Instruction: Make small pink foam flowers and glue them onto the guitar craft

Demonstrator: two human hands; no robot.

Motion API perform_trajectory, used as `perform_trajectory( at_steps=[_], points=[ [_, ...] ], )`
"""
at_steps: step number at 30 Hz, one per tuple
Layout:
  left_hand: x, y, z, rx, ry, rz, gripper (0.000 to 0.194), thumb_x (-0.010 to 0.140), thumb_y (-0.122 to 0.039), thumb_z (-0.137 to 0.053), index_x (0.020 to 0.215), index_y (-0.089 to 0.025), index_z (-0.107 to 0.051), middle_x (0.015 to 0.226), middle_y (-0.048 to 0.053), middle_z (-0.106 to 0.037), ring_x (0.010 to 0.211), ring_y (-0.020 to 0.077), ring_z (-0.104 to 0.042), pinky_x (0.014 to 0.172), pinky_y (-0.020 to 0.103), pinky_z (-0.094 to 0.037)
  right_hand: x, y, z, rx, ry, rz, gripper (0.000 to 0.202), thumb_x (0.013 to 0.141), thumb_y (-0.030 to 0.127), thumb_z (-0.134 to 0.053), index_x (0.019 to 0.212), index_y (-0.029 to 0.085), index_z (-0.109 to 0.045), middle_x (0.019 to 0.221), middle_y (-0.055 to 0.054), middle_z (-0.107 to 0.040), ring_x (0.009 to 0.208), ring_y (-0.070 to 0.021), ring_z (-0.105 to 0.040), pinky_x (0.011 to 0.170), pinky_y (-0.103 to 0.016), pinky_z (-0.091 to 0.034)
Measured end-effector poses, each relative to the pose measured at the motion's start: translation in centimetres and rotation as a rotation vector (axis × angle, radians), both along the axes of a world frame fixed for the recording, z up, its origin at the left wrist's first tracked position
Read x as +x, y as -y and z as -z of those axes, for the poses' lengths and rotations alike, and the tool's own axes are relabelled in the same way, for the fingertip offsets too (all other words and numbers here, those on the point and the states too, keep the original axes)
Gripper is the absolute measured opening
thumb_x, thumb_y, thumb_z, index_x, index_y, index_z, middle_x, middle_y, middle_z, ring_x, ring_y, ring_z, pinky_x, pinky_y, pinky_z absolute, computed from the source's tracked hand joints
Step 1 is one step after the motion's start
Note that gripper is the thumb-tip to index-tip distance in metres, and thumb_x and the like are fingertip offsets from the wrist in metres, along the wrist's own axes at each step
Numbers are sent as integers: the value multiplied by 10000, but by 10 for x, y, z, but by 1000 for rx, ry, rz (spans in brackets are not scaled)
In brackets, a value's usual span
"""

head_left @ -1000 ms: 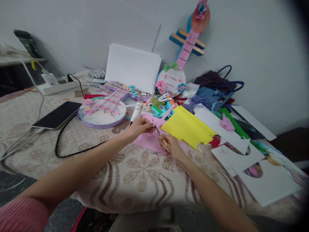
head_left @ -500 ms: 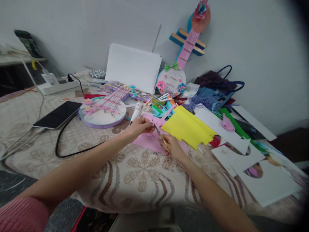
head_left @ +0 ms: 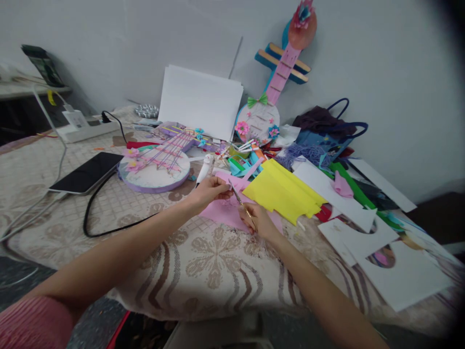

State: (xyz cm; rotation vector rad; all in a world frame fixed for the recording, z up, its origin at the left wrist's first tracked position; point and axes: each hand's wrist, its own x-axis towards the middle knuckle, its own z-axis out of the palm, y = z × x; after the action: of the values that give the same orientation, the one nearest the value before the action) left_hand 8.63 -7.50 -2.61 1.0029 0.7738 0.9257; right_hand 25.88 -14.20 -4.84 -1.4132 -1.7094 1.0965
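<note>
My right hand (head_left: 254, 218) is closed around the gold handles of a pair of scissors (head_left: 236, 193), whose blades point up and left toward my other hand. My left hand (head_left: 214, 190) pinches something small and pink by the blade tips; its shape is too small to make out. Pink sheet material (head_left: 228, 217) lies on the patterned tablecloth under both hands. Just right of it rests a folded yellow sheet (head_left: 283, 190). Behind my left hand stands a white glue gun (head_left: 206, 167), partly hidden by that hand.
A purple-rimmed round string instrument (head_left: 154, 169) and a tablet (head_left: 87, 173) with cables lie left. A pink-and-blue instrument (head_left: 281, 72) leans on the wall. Cut white boards (head_left: 403, 271), blue yarn (head_left: 296, 152) and a blue bag (head_left: 323, 143) are at right.
</note>
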Motion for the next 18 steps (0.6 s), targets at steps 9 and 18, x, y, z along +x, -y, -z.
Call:
perform_trajectory(
  at_steps=[9,18],
  points=[
    [2,1,1,2,2,-16,124,771,-117,-615,707,-112,-509,647,50,-659,585,94,-625,658,241,-501,-3,3,0,-55,-50,-13,376,827,498,-443,614,189,-414,425,78,-368,307,-64,-340,326,-191,-263],
    [4,0,10,21,38,-56,138,760,-129,-630,707,-112,-503,662,41,-643,609,100,-631,652,242,-502,-4,2,0,10,3,7,385,832,495,-427,592,194,-403,407,74,-369,308,-72,-350,326,-196,-274]
  ],
)
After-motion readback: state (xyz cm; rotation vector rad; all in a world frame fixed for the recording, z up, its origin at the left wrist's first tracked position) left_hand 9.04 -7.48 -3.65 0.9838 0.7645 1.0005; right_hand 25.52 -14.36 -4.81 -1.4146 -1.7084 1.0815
